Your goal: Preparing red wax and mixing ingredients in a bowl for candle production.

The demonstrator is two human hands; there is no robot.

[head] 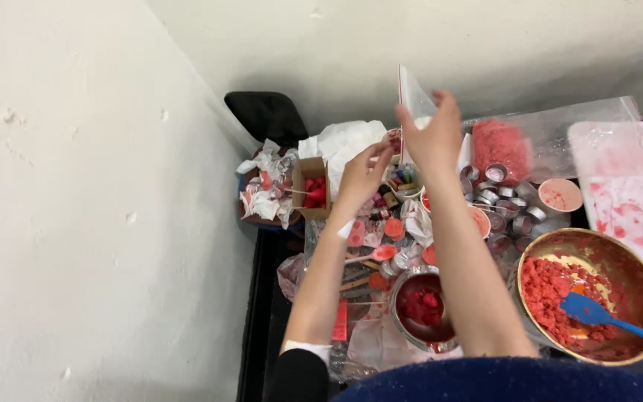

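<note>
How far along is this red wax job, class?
Done: the big pan holds red flakes and a blue spatula; the small pot holds red wax. In hand: the right hand lifts a clear bag; the left hand reaches alongside. Left: many small metal cups look empty.

There is a single view, from a camera worn on the person's head. It looks steeply down and forward over both outstretched arms onto a cluttered table [262, 313], close enough that the forearms fill the lower middle of the frame. A white wall [76, 223] takes the whole left side and the top. The table runs off the right edge.
</note>
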